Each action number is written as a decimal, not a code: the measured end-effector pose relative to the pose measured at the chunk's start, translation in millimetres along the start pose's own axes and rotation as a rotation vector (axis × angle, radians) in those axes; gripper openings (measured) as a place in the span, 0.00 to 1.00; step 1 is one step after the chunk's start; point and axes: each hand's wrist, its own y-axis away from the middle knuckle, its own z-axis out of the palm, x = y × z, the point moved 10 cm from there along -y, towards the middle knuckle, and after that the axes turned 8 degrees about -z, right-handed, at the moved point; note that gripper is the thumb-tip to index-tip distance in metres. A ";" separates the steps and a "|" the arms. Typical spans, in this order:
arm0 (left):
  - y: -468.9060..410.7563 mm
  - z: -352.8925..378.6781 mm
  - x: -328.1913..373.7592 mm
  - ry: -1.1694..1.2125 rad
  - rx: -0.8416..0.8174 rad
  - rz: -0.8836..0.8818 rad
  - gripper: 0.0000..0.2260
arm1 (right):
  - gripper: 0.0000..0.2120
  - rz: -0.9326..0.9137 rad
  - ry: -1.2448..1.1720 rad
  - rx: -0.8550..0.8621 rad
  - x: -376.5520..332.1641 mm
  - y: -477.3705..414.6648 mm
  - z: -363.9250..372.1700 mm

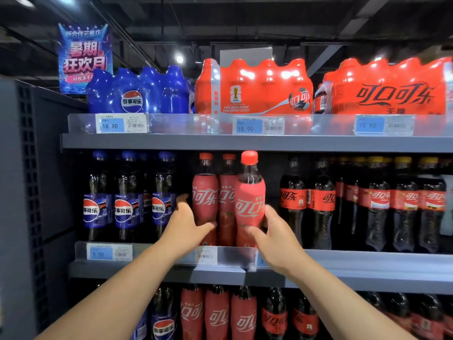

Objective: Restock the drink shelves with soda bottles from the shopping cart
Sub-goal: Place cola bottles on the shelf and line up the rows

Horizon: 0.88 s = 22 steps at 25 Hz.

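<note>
Both my arms reach up to the middle shelf [343, 263]. My right hand [274, 234] grips a red-labelled cola bottle [250, 204] with a red cap, which stands forward at the shelf's front edge. My left hand [186, 219] holds the neighbouring red cola bottle [204, 200], thumb on its front and fingers behind its left side. A third red cola bottle [226, 192] stands between the two, further back. The shopping cart is out of view.
Blue-labelled cola bottles [125, 207] fill the shelf's left; black-and-red bottles [321, 200] and yellow-capped ones [404, 200] fill its right. Shrink-wrapped multipacks [255, 87] sit on the top shelf [245, 142]. More bottles [218, 315] line the lower shelf. A grey upright panel [27, 192] bounds the left.
</note>
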 end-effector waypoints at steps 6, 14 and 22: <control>-6.8 6.8 -13.3 -0.032 -0.003 -0.023 0.21 | 0.08 0.163 0.096 -0.030 24.5 -10.7 2.8; -6.6 8.0 -8.0 0.059 -0.021 0.059 0.29 | 0.10 0.307 0.226 -0.105 45.9 -28.0 4.6; -7.4 9.4 -10.4 0.029 -0.046 0.035 0.20 | 0.23 0.331 0.146 -0.058 52.0 -41.2 7.8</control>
